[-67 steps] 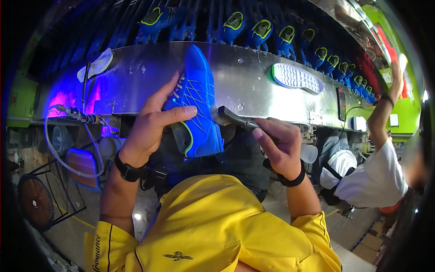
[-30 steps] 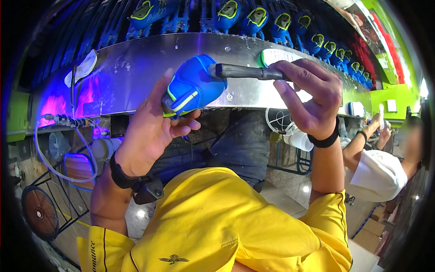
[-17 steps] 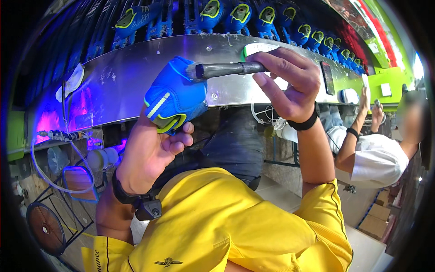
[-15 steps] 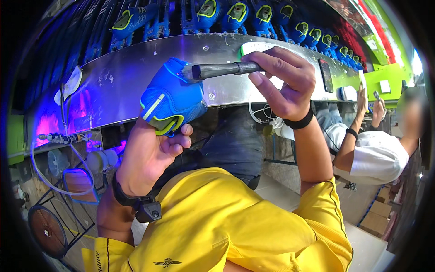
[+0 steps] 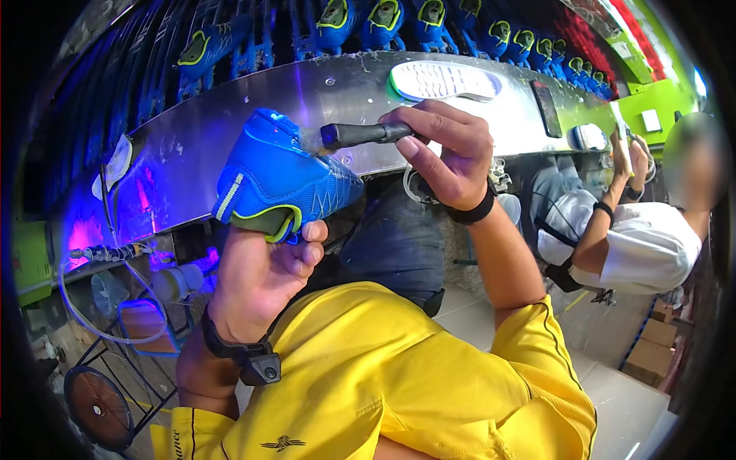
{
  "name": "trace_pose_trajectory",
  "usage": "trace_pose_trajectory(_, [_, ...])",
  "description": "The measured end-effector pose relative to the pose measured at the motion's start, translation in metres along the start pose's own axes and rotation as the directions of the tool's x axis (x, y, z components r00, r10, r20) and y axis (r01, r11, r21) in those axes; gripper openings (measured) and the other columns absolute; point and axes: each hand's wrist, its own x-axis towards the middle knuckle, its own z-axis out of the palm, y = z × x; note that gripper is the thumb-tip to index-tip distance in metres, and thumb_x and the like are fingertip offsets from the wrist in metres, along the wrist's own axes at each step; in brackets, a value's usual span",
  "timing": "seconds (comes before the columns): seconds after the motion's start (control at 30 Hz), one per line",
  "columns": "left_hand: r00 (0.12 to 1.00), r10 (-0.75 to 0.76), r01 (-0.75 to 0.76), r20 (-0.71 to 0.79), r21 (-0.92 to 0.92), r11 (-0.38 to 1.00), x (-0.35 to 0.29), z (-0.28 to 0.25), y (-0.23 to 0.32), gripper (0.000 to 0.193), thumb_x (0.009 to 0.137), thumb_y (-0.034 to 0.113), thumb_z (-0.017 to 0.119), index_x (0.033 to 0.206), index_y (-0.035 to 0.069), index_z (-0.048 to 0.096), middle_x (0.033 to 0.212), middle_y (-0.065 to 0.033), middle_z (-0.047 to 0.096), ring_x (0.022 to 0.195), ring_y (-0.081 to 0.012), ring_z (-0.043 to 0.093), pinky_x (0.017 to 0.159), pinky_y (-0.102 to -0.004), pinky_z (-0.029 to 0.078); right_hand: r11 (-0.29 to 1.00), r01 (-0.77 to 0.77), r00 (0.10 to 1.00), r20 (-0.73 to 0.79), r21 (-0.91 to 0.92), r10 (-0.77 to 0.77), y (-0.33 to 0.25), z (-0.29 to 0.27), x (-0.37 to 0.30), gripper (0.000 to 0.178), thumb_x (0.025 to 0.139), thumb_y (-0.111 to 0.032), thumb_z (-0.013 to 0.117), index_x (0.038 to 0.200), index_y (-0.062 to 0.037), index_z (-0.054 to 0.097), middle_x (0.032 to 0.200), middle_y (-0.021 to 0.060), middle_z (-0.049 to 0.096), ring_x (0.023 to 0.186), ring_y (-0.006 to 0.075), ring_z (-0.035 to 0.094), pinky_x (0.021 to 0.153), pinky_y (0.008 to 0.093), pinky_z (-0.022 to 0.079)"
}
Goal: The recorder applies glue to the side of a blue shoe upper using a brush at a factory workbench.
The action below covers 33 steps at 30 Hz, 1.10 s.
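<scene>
My left hand (image 5: 264, 277) grips a blue shoe upper (image 5: 268, 170) with yellow-green collar trim; part of the grip is hidden beneath the shoe. Its collar opening faces down toward me, while its bottom side is turned up and away, with a wet-looking sheen along the edge. In my right hand (image 5: 447, 147) is a brush (image 5: 360, 135) with a dark handle, pinched between thumb and fingers. The bristle tip touches the shoe's bottom edge. Beyond my right hand, a white shoe sole (image 5: 447, 80) with a green end lies on the metal bench.
A metal bench (image 5: 192, 126) runs across in front. Behind it, several blue shoes (image 5: 385, 24) stand on a dark rack. A phone (image 5: 547, 107) and another sole (image 5: 589, 137) lie farther right. A co-worker in a white shirt (image 5: 648, 244) sits at right, handling something white.
The shoe has shifted slightly left and turned, showing more of its laced side. My right hand has moved left and down with the brush, uncovering the white sole.
</scene>
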Motion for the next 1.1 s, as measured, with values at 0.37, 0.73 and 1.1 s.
trace_pose_trajectory(0.37, [0.999, -0.018, 0.019, 0.051, -0.030, 0.999, 0.008, -0.006, 0.002, 0.029, 0.110, 0.037, 0.060, 0.109, 0.009, 0.065, 0.092, -0.0088, 0.065, 0.075, -0.0193, 0.064, 0.062, -0.0276, 0.054, 0.989, -0.147, 0.989, 0.030, -0.007, 0.147, 0.009, -0.003, -0.029, 0.024, 0.087, -0.011, 0.079, 0.106, 0.0032, 0.080, 0.080, 0.0140, 0.071, 0.063, 0.0223, 0.067, 0.059, 0.0318, 0.051])
trace_pose_trajectory(0.73, [0.868, -0.035, 0.044, 0.495, -0.006, 0.999, 0.107, -0.071, 0.026, 0.039, 0.107, 0.028, 0.058, 0.137, 0.003, 0.054, 0.107, -0.0094, 0.057, 0.090, -0.0262, 0.057, 0.079, -0.0400, 0.055, 0.858, -0.513, 0.857, 0.028, -0.029, 0.514, 0.014, 0.012, -0.034, 0.025, 0.091, -0.027, 0.077, 0.100, -0.0034, 0.082, 0.088, 0.0172, 0.077, 0.076, 0.0344, 0.074, 0.070, 0.0437, 0.057])
trace_pose_trajectory(1.1, [0.773, -0.265, 0.083, 0.577, 0.322, 0.943, 0.183, 0.033, 0.031, 0.043, 0.108, 0.030, 0.056, 0.140, 0.001, 0.054, 0.122, -0.0137, 0.058, 0.105, -0.0302, 0.059, 0.093, -0.0421, 0.052, 0.953, -0.224, 0.974, -0.088, -0.204, 0.210, -0.049, 0.003, -0.047, 0.020, 0.092, -0.024, 0.073, 0.090, -0.0044, 0.069, 0.080, 0.0124, 0.065, 0.076, 0.0392, 0.067, 0.065, 0.0509, 0.052])
